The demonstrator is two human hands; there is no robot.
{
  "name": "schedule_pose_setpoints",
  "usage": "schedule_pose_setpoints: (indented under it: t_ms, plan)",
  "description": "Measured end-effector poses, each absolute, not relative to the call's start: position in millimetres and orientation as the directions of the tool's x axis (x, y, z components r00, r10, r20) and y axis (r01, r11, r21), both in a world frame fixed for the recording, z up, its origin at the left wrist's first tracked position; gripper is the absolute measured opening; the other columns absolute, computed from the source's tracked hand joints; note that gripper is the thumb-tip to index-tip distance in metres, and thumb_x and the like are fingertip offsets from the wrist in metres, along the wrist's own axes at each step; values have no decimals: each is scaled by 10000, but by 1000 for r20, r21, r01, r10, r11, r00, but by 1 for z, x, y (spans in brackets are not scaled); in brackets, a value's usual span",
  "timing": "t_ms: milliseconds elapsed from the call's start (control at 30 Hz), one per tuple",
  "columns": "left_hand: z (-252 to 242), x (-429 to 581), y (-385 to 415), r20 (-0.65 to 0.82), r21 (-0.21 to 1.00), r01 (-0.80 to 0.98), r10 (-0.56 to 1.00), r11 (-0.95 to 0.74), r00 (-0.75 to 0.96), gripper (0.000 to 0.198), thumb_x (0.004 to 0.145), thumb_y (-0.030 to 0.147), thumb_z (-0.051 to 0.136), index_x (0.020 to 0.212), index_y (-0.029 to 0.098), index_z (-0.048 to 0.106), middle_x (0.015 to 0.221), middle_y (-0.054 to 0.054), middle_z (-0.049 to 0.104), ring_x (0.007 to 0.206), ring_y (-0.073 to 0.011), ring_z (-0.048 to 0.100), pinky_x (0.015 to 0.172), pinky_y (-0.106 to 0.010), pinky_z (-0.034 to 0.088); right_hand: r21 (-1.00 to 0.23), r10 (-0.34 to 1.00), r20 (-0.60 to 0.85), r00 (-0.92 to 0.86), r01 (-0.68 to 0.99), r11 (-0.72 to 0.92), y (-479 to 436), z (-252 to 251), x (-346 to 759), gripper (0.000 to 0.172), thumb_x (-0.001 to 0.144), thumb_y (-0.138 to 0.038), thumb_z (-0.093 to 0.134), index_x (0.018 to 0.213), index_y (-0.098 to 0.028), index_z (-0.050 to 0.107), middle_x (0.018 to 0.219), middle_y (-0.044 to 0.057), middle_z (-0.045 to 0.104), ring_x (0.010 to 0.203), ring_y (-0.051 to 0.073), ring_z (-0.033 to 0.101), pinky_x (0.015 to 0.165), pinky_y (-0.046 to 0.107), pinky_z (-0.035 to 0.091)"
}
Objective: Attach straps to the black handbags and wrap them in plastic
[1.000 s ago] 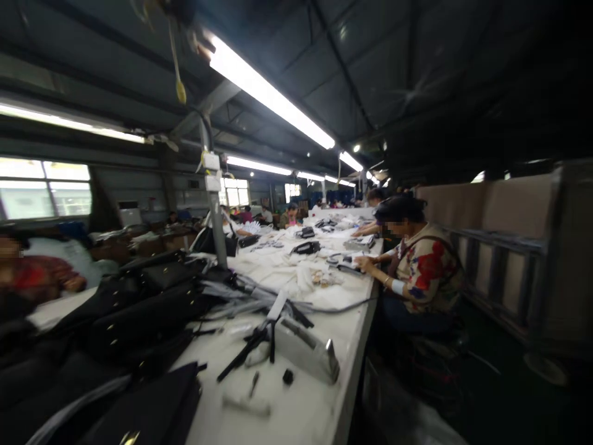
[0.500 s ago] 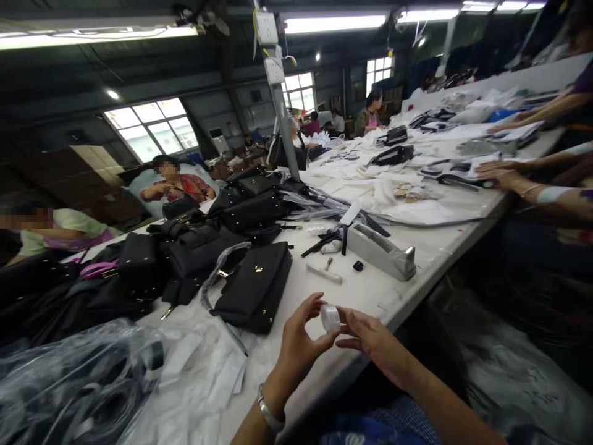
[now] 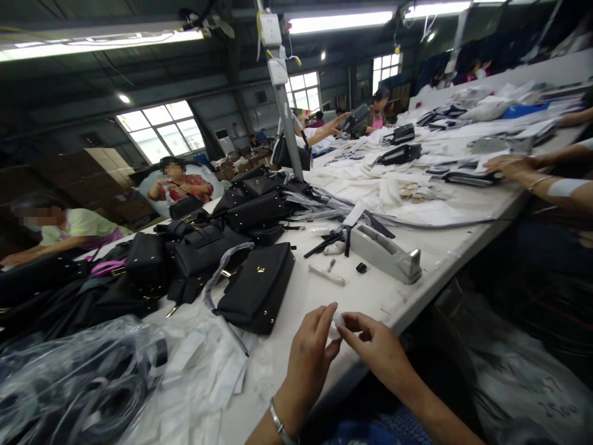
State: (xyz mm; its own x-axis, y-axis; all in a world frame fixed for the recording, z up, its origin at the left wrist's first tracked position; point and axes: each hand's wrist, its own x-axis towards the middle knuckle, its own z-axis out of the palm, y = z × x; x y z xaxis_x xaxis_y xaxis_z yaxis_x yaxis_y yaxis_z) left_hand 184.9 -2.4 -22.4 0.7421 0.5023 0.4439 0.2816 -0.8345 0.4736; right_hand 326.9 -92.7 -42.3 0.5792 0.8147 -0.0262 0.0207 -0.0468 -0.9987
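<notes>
white worktable [image 3: 370,296], small white piece [image 3: 338,319] pinched at its near edge

long worktable crowded with matte black handbags [image 3: 257,287], crinkled clear plastic bags [image 3: 69,383] and a grey tape dispenser [image 3: 386,253]. just above the near edge, left hand [image 3: 308,355] and right hand [image 3: 380,351] both close fingertips on the small white piece. it looks light, smooth, likely slippery; best held by its rim.

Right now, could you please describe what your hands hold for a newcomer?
At the near edge of the white table, the left hand and right hand meet. Pinched between their fingertips is a small white object, dwarfed by the black handbag.
</notes>
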Motion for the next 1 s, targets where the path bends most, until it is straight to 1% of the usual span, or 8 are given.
schedule_pose_setpoints:
  t_ms: [67,167,300,400,533,600,800,1000]
  plan:
    - [-23,185,-1,443,510,267,516,-818,733,705,805,26,687,1428,276,473,1281,-104,650,1188,-270,622,1008,-444,548,-999,811,-25,584,5,-35,-93,-40,328,313,739,-417,808,979,-218,791,975,91,786,874,277,706,770,363,533]
    - [-20,185,4,393,690,203,596,-694,700,791,770,109,781,1456,292,432,1366,-109,605,1219,-273,604,1018,-452,539,-981,825,-112,554,-195,-2,-93,-36,333,352,740,-424,819,1012,-202,788,997,85,788,956,265,699,850,342,529]
    - [-12,187,9,180,956,50,711,-290,680,781,787,231,790,1469,233,410,1359,-140,615,1205,-270,622,985,-428,552,-842,855,-245,456,-537,45,-93,-33,337,367,761,-403,822,1054,-185,779,1065,74,771,947,181,678,800,238,542]
    - [-5,189,5,80,997,-51,717,-63,693,602,833,247,734,1388,176,512,1197,-133,709,1115,-260,671,943,-408,565,-673,899,-267,348,-735,85,-93,-36,335,308,775,-342,825,1024,-168,776,1029,63,772,860,136,690,748,204,569]
    - [5,193,-2,103,994,-37,759,-103,643,458,786,234,767,1227,179,654,1175,-115,719,1094,-263,668,863,-361,585,-405,905,-339,256,-908,106,-90,-46,328,261,698,-254,887,906,-152,768,826,16,779,711,106,707,673,185,593]
    - [8,193,-2,122,990,-22,759,-141,639,441,773,223,776,1202,194,675,1207,-106,707,1113,-262,656,876,-363,583,-333,905,-369,213,-939,86,-88,-49,325,265,693,-224,890,910,-152,756,806,6,780,683,98,713,662,185,599]
    - [3,193,6,132,987,-15,752,-161,646,530,757,174,776,1269,222,646,1352,-96,636,1224,-271,601,971,-398,558,-229,905,-394,158,-971,70,-82,-48,319,310,682,-171,889,945,-120,733,849,31,796,689,112,736,674,202,613]
    - [0,197,8,136,984,1,753,-179,644,571,707,100,794,1251,217,668,1304,-72,673,1186,-251,633,1009,-371,542,-191,888,-439,138,-980,58,-79,-49,309,257,676,-146,889,874,-126,727,808,25,794,636,88,718,647,190,605]
